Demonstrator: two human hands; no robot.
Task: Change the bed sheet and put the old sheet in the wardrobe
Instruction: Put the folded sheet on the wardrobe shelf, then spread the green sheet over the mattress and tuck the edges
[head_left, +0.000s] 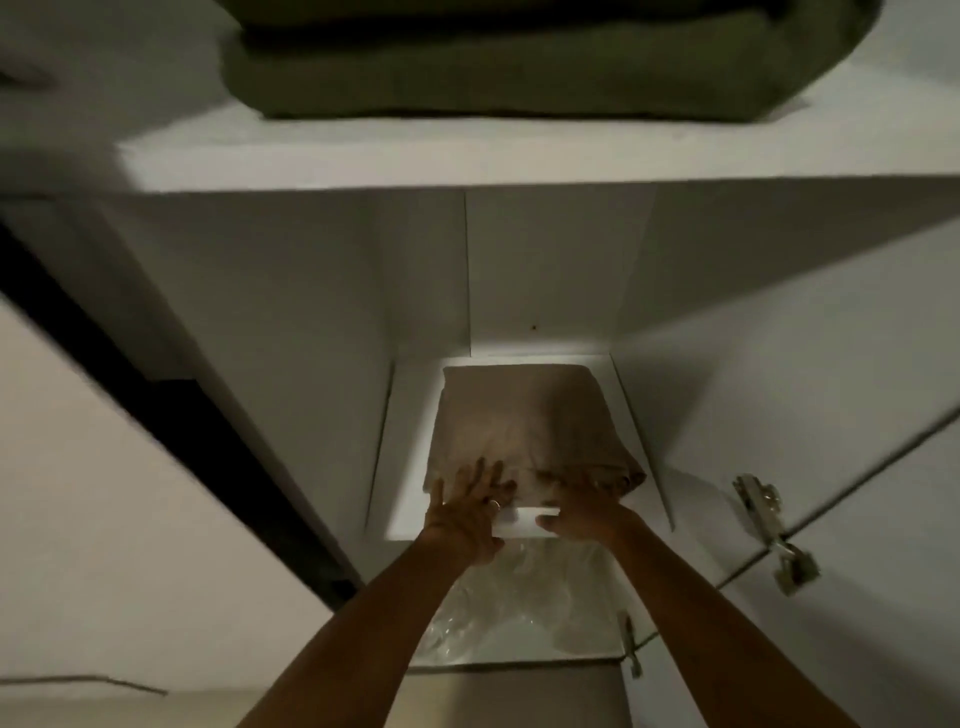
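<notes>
Sheet (524, 426) lies folded on white wardrobe shelf (410, 467).

A folded tan sheet (524, 426) is carried by the white lower shelf (410, 499) — toward twelve o'clock, a folded green blanket (519, 78) is borne by the upper shelf (467, 156).
</notes>
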